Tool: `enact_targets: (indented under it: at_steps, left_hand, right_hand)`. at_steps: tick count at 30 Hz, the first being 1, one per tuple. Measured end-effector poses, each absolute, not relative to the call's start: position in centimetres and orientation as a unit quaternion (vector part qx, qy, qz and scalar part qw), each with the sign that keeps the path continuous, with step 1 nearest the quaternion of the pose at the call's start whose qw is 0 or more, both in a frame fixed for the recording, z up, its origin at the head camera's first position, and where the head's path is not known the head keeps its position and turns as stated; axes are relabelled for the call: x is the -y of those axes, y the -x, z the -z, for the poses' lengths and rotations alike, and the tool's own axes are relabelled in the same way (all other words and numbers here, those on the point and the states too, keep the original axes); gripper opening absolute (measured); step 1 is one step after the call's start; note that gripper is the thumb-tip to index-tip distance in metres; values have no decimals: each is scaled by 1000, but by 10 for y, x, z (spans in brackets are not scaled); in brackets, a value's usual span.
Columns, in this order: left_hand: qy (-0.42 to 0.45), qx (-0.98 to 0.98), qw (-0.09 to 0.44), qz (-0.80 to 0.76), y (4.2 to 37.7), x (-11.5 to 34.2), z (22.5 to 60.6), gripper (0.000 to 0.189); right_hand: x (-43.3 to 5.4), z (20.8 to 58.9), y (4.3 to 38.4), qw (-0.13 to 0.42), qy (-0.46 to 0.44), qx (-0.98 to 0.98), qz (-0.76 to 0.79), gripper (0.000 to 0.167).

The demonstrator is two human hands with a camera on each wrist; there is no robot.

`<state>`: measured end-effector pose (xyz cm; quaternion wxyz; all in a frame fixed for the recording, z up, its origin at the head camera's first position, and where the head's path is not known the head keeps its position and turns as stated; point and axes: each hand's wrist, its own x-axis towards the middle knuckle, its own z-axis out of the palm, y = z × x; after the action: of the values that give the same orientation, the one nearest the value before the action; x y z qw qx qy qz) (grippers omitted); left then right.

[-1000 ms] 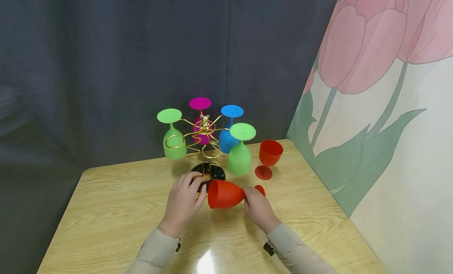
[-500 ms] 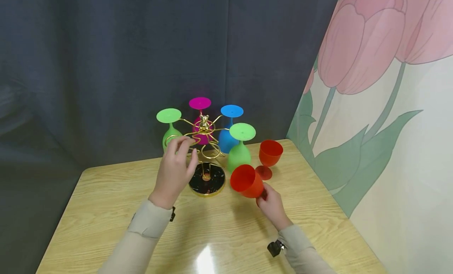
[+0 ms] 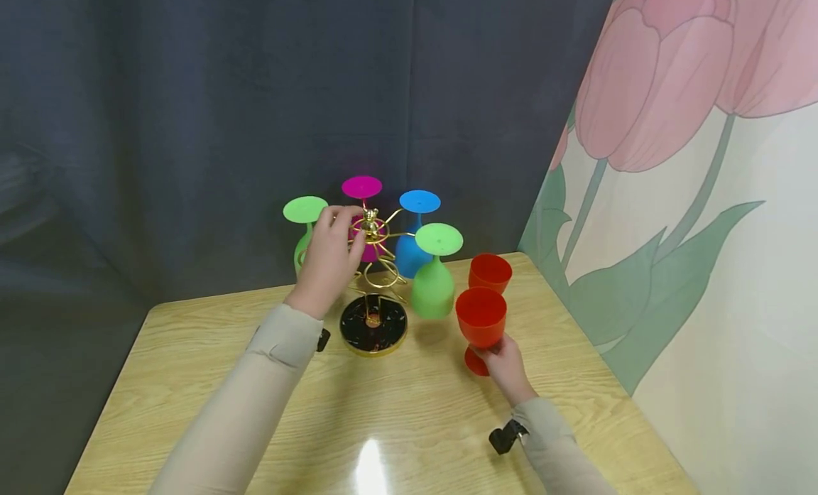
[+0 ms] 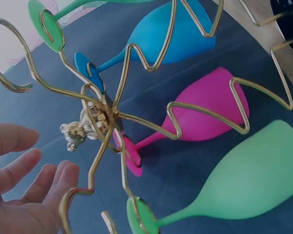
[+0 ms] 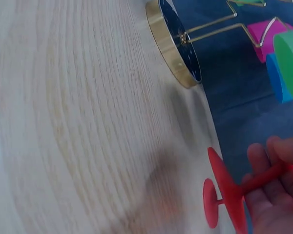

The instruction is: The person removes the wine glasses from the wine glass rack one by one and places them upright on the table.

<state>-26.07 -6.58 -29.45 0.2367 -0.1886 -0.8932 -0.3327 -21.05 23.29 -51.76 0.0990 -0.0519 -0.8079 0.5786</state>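
Observation:
A gold wire rack (image 4: 103, 116) with a small gold bear (image 4: 73, 136) on top stands on a round black base (image 3: 391, 332). Stemmed goblets hang from it upside down: a green one (image 3: 433, 289), a blue one (image 3: 410, 257), a magenta one (image 4: 205, 109) and another green one (image 4: 256, 170). Beside the bear, my left hand (image 3: 327, 257) has its fingers loosely bent, holding nothing and apart from the bear in the left wrist view. My right hand (image 3: 509, 371) grips the stem of an upright red goblet (image 3: 481, 324); its foot (image 5: 229, 195) shows below the fingers.
Behind the held goblet another red goblet (image 3: 491, 271) stands upright, partly hidden. A wooden table (image 3: 211, 367) lies under everything. A dark curtain (image 3: 255, 126) hangs at its back, and a tulip-painted wall (image 3: 639, 282) rises on the right.
My left hand has gone up from the rack's base to beside the bear. My right hand has carried the red goblet rightward and turned it from lying sideways to upright.

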Motion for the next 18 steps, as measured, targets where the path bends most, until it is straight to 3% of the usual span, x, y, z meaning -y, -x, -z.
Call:
enact_targets:
  at_steps: [7, 18]
  left_hand:
    - [166, 894, 185, 372, 282, 61, 292, 41]
    - [176, 900, 185, 353, 293, 51, 286, 36]
  right_hand:
    - [-240, 521, 215, 97, 66, 785, -609, 32]
    - [-257, 534, 228, 102, 70, 754, -645, 29]
